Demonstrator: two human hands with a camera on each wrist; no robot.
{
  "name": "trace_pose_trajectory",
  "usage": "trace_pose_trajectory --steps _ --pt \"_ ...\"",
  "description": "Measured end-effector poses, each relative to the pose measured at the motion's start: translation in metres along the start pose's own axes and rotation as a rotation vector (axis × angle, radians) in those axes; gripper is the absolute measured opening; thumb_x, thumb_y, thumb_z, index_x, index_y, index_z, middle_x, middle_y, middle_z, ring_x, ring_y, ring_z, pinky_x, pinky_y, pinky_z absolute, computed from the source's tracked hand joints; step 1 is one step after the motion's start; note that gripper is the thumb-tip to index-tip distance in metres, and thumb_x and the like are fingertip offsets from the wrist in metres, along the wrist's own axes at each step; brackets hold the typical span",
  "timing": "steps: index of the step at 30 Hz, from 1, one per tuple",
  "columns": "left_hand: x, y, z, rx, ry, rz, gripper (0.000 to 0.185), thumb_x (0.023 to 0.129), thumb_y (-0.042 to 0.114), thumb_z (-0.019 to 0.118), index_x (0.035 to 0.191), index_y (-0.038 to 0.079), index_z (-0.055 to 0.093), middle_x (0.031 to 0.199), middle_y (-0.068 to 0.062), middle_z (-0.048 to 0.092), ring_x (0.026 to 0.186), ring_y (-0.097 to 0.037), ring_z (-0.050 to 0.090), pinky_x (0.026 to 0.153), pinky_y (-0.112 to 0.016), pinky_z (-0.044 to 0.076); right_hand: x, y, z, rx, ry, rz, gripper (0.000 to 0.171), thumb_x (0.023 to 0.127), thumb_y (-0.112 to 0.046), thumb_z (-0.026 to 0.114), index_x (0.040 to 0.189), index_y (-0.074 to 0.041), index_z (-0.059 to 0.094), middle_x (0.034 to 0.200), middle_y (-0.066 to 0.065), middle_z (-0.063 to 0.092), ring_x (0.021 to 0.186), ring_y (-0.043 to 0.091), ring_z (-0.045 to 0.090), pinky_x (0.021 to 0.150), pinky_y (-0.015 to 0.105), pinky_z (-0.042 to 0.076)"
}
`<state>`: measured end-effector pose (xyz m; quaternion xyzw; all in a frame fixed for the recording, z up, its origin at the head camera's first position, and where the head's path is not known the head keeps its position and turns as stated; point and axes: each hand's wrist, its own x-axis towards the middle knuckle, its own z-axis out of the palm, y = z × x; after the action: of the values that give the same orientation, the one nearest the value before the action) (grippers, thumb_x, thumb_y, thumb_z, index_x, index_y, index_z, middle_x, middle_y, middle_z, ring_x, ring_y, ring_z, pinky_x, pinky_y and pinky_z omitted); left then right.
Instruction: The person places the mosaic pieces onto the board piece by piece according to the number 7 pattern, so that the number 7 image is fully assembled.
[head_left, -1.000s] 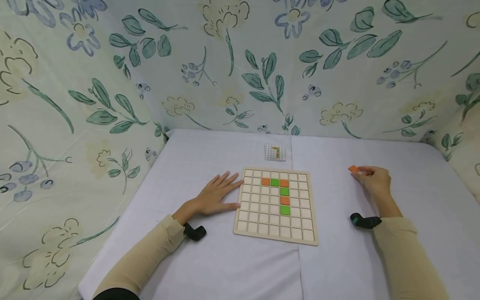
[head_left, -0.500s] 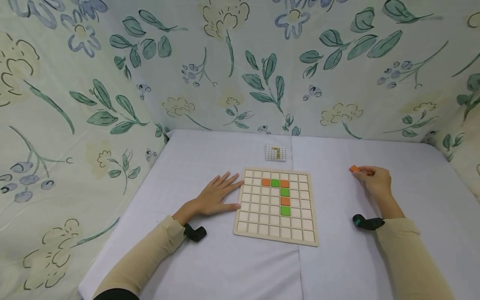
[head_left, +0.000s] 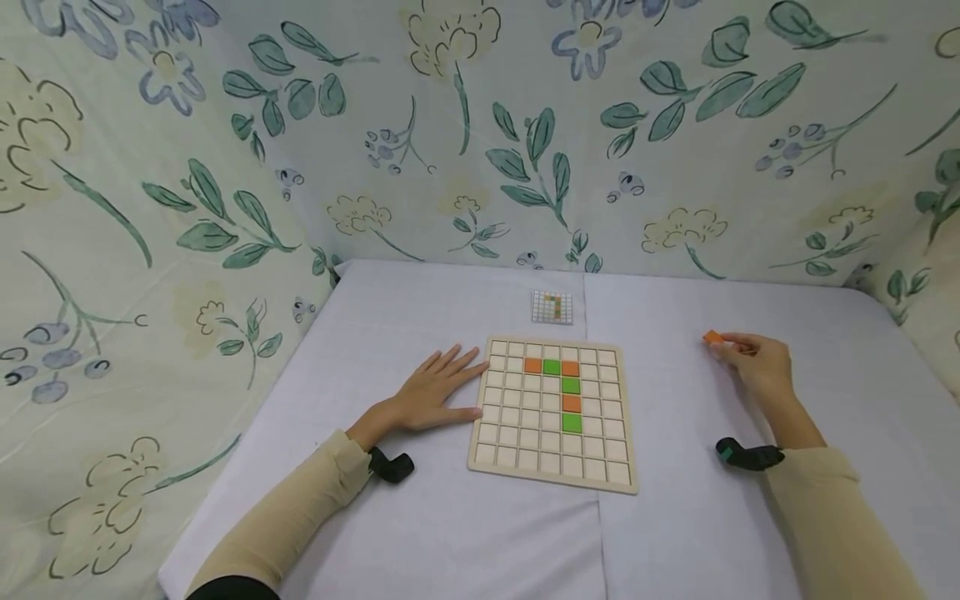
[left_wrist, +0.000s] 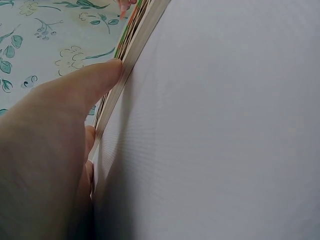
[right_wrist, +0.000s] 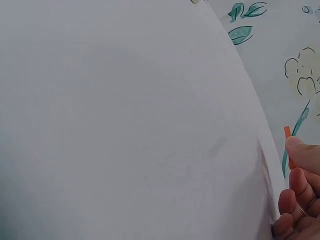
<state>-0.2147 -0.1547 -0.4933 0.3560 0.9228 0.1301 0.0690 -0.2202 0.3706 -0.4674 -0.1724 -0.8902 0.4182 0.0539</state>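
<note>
A square wooden grid board (head_left: 525,477) lies on the white cloth, with orange and green tiles set in some of its cells. Three of them run in a row near the top, and others go down a column below the right one. My left hand (head_left: 431,396) lies spread at the board's left side, thumb (left_wrist: 105,72) and fingertips touching its edge. Off to the right, my right hand (head_left: 761,367) pinches an orange tile (head_left: 713,337) between thumb and fingers. In the right wrist view that orange tile (right_wrist: 287,132) shows edge-on beside the thumb.
Behind the board lies a small card (head_left: 552,307) printed with a grid and a similar coloured pattern. A floral curtain (head_left: 480,150) hangs behind and to the left of the table. Black devices are strapped to the left wrist (head_left: 392,467) and the right wrist (head_left: 750,456).
My right hand and forearm have shifted slightly to the right with the orange tile still pinched. The left hand stays at the board's edge, and the tiles on the board are unchanged.
</note>
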Motion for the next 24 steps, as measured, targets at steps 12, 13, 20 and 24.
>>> trace_pose_trajectory --steps 12,13,20,24 --pt "0.001 -0.001 0.002 0.009 0.005 0.004 0.084 0.093 0.077 0.037 0.161 0.033 0.014 0.167 0.004 0.004 0.152 -0.025 -0.004 0.120 -0.051 -0.001 -0.026 -0.010 -0.001 -0.024 -0.031 -0.108 0.045 0.098 -0.025 0.067 0.128 0.009 0.062 0.097 0.012 0.055 0.079 0.014 0.045 0.053 0.019 0.042" --pt "0.001 -0.001 0.001 0.009 0.005 0.004 0.084 0.092 0.077 0.036 0.161 0.033 0.014 0.167 0.004 0.004 0.152 -0.025 -0.004 0.120 -0.051 -0.001 -0.029 -0.012 -0.001 -0.024 -0.033 -0.117 0.045 0.097 -0.025 0.068 0.127 0.009 0.062 0.097 0.013 0.055 0.079 0.014 0.045 0.053 0.019 0.042" --pt "0.001 -0.001 0.002 0.012 0.016 0.007 0.084 0.092 0.077 0.037 0.161 0.033 0.015 0.167 0.004 0.005 0.153 -0.025 -0.003 0.120 -0.051 0.000 -0.045 -0.022 0.005 -0.008 -0.032 -0.157 0.049 0.095 -0.030 0.071 0.125 0.008 0.064 0.097 0.012 0.056 0.081 0.015 0.044 0.054 0.018 0.041" --pt "0.001 -0.001 0.002 0.005 0.008 0.007 0.084 0.093 0.077 0.037 0.161 0.033 0.014 0.167 0.004 0.004 0.152 -0.025 -0.004 0.120 -0.051 -0.001 -0.054 -0.028 0.010 0.010 -0.032 -0.183 0.046 0.094 -0.027 0.072 0.123 0.008 0.066 0.093 0.011 0.056 0.079 0.015 0.044 0.052 0.020 0.039"
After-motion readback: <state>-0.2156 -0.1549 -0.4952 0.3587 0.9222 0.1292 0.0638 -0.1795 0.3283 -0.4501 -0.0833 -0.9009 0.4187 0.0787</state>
